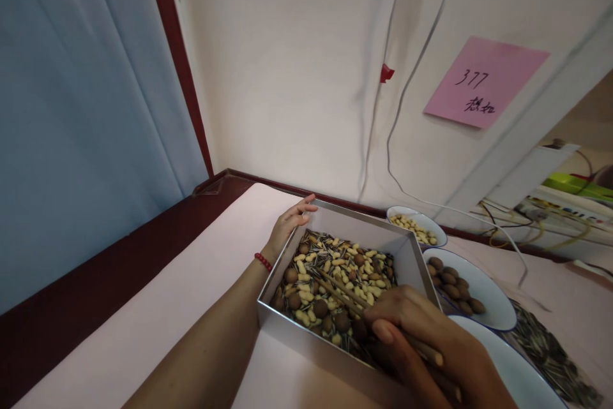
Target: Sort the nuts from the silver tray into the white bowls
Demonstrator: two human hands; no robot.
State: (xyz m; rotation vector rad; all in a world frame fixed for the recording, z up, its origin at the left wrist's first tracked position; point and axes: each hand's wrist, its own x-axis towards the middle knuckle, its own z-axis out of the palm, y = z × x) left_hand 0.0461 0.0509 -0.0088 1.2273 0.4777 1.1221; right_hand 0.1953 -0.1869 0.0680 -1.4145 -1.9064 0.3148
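Observation:
A grey cardboard box [306,331] sits on the pale pink table, filled with mixed peanuts, brown round nuts and striped sunflower seeds [335,288]. My left hand [290,221] rests on the box's far left corner, fingers curled over its rim. My right hand [421,345] is closed round a pair of wooden chopsticks [342,291], whose tips reach into the mix near the box's middle. A red bead bracelet circles my left wrist.
Right of the box stand white bowls: one with peanuts [416,225], one with brown nuts [472,297], and a nearer one [517,367] partly hidden by my hand. Sunflower seeds [550,351] lie loose at the right. A pink note [483,82] and cables hang on the wall.

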